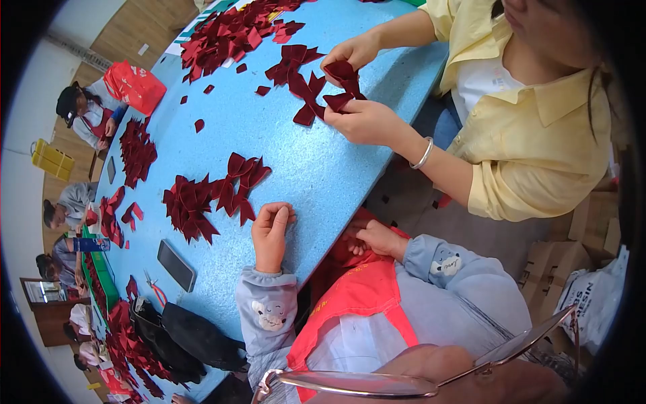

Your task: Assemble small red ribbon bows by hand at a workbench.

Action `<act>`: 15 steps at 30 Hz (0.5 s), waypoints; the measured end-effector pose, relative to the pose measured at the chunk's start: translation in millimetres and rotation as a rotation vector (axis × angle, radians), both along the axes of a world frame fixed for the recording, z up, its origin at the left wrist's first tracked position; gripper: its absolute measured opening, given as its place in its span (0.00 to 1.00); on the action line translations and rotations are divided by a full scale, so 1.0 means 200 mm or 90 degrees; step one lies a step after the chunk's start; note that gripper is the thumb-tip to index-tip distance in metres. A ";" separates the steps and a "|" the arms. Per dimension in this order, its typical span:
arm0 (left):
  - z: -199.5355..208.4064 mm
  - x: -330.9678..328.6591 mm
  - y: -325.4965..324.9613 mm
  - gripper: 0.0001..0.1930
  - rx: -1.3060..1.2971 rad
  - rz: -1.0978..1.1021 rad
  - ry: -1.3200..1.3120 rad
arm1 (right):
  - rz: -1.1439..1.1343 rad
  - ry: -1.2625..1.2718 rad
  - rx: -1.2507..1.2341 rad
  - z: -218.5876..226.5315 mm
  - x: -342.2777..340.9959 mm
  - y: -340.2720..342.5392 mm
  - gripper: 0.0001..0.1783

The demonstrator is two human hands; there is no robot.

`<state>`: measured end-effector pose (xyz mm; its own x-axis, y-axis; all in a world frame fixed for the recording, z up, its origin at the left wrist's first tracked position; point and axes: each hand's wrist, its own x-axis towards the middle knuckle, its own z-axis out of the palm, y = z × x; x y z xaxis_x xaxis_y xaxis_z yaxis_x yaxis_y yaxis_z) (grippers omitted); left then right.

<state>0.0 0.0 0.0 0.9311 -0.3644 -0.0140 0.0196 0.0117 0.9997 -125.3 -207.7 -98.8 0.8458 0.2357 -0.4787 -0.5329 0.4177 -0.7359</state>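
Observation:
My left hand (271,232) rests on the blue table near its edge, fingers curled closed, with nothing showing in them. Over the red apron (360,289) at the table's edge is my right hand (373,239). Its fingers are bent together, and whatever they may hold is hidden. Just beyond my left hand lie dark red velvet bows (239,185), beside a denser heap of bows (190,205). To the right, a person in a yellow shirt holds a dark red bow (345,81) in both hands.
On the blue table (303,182) are a phone (177,264), orange-handled pliers (157,291), a black bag (198,333) and a large velvet pile (229,34). A red plastic bag (134,87) stands at the far side, where several people sit. Cardboard boxes (548,269) stand at right.

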 end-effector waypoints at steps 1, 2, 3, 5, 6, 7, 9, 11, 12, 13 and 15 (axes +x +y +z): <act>0.00 0.00 0.00 0.06 0.000 0.002 0.001 | -0.004 0.002 0.002 0.00 0.00 0.00 0.14; 0.00 0.00 0.00 0.06 -0.001 0.005 0.003 | -0.009 0.005 0.003 0.01 0.00 0.00 0.14; 0.00 0.00 0.00 0.06 -0.001 0.007 0.005 | -0.013 0.007 0.005 0.01 0.00 0.00 0.14; 0.00 0.00 0.00 0.06 0.001 0.007 0.004 | -0.010 0.007 0.003 0.03 0.00 0.00 0.15; 0.00 0.00 0.00 0.06 0.002 0.007 0.004 | -0.007 0.007 0.000 0.04 0.00 0.00 0.15; -0.01 0.00 0.00 0.06 0.004 0.008 0.004 | -0.003 0.008 -0.003 0.05 0.00 0.00 0.16; -0.01 0.00 0.00 0.06 0.006 0.006 0.003 | -0.005 0.010 -0.002 0.04 0.00 0.00 0.15; 0.00 0.00 0.00 0.06 0.009 0.004 0.003 | -0.009 0.016 -0.002 0.03 0.01 0.00 0.14; 0.00 0.00 0.00 0.06 0.010 0.004 0.004 | -0.009 0.016 -0.001 0.02 0.01 0.00 0.14; 0.00 0.00 0.01 0.05 0.007 0.002 0.004 | -0.009 0.013 0.003 0.02 0.01 0.00 0.14; 0.00 0.00 0.01 0.05 0.001 -0.002 0.005 | -0.009 0.007 0.011 0.01 0.01 0.00 0.15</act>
